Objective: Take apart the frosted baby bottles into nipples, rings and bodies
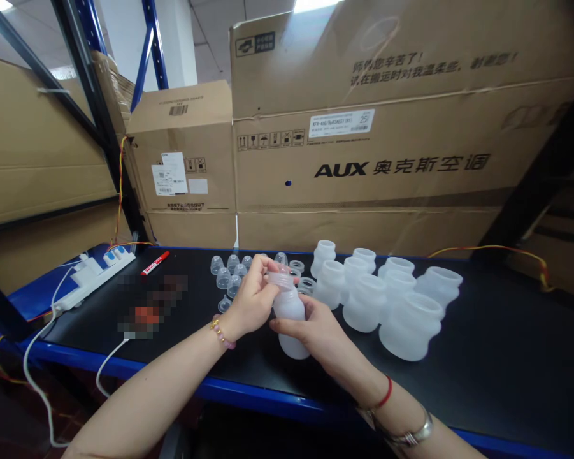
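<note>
A frosted white plastic bottle (289, 313) is held upright over the black tabletop (497, 357). My right hand (318, 331) wraps round its body from the right. My left hand (251, 296) is closed at the bottle's open neck, fingers pinched on its rim; what they hold there is hidden. Behind the hands lie several small clear caps (229, 271) and clear rings (297, 266). To the right stand several more frosted white bottles (401, 306), all open-topped.
Large cardboard boxes (363, 146) line the back of the bench. A white power strip (98, 266) and a red marker (155, 262) lie at the left. A blurred patch (150, 303) covers part of the tabletop. Blue rack posts (148, 38) rise behind.
</note>
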The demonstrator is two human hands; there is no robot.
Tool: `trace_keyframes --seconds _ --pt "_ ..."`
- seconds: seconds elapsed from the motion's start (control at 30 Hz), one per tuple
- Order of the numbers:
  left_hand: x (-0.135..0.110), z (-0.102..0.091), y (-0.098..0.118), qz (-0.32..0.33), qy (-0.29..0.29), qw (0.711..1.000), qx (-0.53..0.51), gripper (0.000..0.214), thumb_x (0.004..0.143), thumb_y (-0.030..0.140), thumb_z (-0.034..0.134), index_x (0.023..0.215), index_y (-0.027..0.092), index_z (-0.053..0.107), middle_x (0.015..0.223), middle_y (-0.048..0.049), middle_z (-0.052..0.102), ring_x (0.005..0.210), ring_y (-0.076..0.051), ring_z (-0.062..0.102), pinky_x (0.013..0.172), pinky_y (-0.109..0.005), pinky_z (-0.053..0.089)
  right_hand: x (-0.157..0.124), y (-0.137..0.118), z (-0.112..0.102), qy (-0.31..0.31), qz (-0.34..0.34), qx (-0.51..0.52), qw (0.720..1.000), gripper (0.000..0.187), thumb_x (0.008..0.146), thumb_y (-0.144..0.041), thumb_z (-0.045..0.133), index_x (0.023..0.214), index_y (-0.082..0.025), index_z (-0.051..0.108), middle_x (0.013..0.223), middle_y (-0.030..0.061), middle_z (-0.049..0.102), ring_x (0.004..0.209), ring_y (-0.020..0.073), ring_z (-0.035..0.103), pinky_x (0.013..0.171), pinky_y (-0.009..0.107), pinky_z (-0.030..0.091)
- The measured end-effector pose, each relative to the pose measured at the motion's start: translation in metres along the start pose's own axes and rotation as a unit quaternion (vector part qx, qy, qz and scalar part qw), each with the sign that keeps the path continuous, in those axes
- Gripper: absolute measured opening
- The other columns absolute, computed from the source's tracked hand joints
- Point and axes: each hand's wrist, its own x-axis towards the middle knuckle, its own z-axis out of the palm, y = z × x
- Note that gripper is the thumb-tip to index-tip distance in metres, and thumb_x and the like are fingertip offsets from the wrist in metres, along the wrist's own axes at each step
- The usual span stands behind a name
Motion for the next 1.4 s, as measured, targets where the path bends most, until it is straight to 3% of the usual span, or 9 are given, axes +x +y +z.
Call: trace_keyframes --seconds 0.1,0.23,0.5,0.63,0.77,0.9,1.07,1.27,1.4 --pt "-0.004 -0.004 0.001 0.034 -0.039 0.998 0.025 0.019 0.082 0.019 0.058 0.094 0.021 0.043 0.112 -0.0071 0.061 0.104 -0.022 0.067 0.088 -0.038 0.053 0.0 -0.001 0.0 0.008 -0.005 0.001 1.0 0.036 0.052 -0.024 0.077 0.084 -0.014 0.065 0.072 0.0007 0.065 0.064 0.0148 0.052 0.059 0.028 0.04" --pt "-0.007 -0.003 -0.003 0.062 -0.021 0.99 0.122 0.019 0.092 0.035 0.055 0.093 0.02 0.044 0.116 -0.0111 0.061 0.104 -0.022 0.065 0.091 -0.039 0.052 0.0 -0.001 0.0 0.007 -0.02 0.013 1.0 0.036 0.051 -0.023 0.077 0.084 -0.014 0.066 0.076 0.0022 0.067 0.068 0.0165 0.056 0.063 0.029 0.043" --pt "-0.001 -0.004 -0.008 -0.015 -0.024 0.997 0.073 0.055 0.085 0.04 0.068 0.131 0.021 0.044 0.127 -0.0143 0.055 0.107 -0.024 0.065 0.094 -0.042 0.052 0.004 0.006 -0.002 -0.001 -0.031 0.026 0.999 0.036 0.053 -0.025 0.079 0.085 -0.015 0.066 0.075 0.0015 0.067 0.07 0.0183 0.059 0.065 0.03 0.045" --pt "0.002 -0.006 -0.002 -0.038 -0.053 0.996 0.053 0.039 0.086 0.039 0.065 0.118 0.017 0.062 0.127 -0.0142 0.059 0.118 -0.028 0.06 0.099 -0.041 0.048 0.003 0.004 -0.001 0.007 -0.021 0.029 0.999 0.036 0.052 -0.026 0.081 0.082 -0.015 0.066 0.073 0.0009 0.066 0.066 0.0162 0.056 0.061 0.029 0.042" --pt "0.004 -0.006 0.005 -0.078 -0.045 0.994 0.056 0.032 0.088 0.037 0.061 0.113 0.017 0.068 0.118 -0.0121 0.065 0.115 -0.027 0.06 0.098 -0.039 0.048 0.0 0.0 0.002 -0.007 -0.004 0.05 0.999 0.038 0.051 -0.028 0.083 0.081 -0.015 0.065 0.07 -0.0004 0.063 0.065 0.0144 0.053 0.06 0.028 0.04" --pt "0.005 -0.008 0.011 -0.068 -0.04 0.991 0.104 0.033 0.085 0.032 0.065 0.113 0.016 0.07 0.121 -0.0118 0.066 0.113 -0.026 0.059 0.097 -0.038 0.047 -0.001 0.001 0.003 -0.008 0.0 0.058 0.998 0.038 0.052 -0.029 0.083 0.081 -0.015 0.064 0.071 -0.0003 0.063 0.066 0.0141 0.053 0.06 0.027 0.04" --pt "0.007 -0.012 0.015 -0.088 -0.062 0.993 0.039 0.027 0.081 0.023 0.062 0.105 0.016 0.072 0.12 -0.0092 0.069 0.119 -0.025 0.057 0.106 -0.039 0.04 -0.002 0.0 0.004 0.004 -0.006 0.059 0.998 0.039 0.05 -0.028 0.084 0.081 -0.015 0.064 0.069 -0.0022 0.06 0.064 0.0129 0.051 0.059 0.027 0.04" --pt "0.005 -0.013 0.014 -0.051 -0.074 0.985 0.149 0.037 0.078 0.031 0.072 0.111 0.015 0.067 0.118 -0.0118 0.068 0.108 -0.025 0.062 0.096 -0.039 0.048 -0.003 0.0 0.006 -0.01 -0.004 0.074 0.997 0.032 0.053 -0.027 0.082 0.078 -0.015 0.065 0.07 -0.001 0.061 0.064 0.0132 0.052 0.059 0.027 0.04" --pt "0.003 -0.012 0.011 -0.024 -0.023 0.981 0.192 0.036 0.073 0.032 0.078 0.101 0.015 0.065 0.109 -0.0106 0.069 0.102 -0.023 0.064 0.093 -0.037 0.048 -0.003 0.001 0.006 -0.014 -0.012 0.083 0.996 0.033 0.053 -0.027 0.082 0.079 -0.016 0.066 0.072 -0.0001 0.063 0.066 0.0144 0.054 0.061 0.028 0.042"
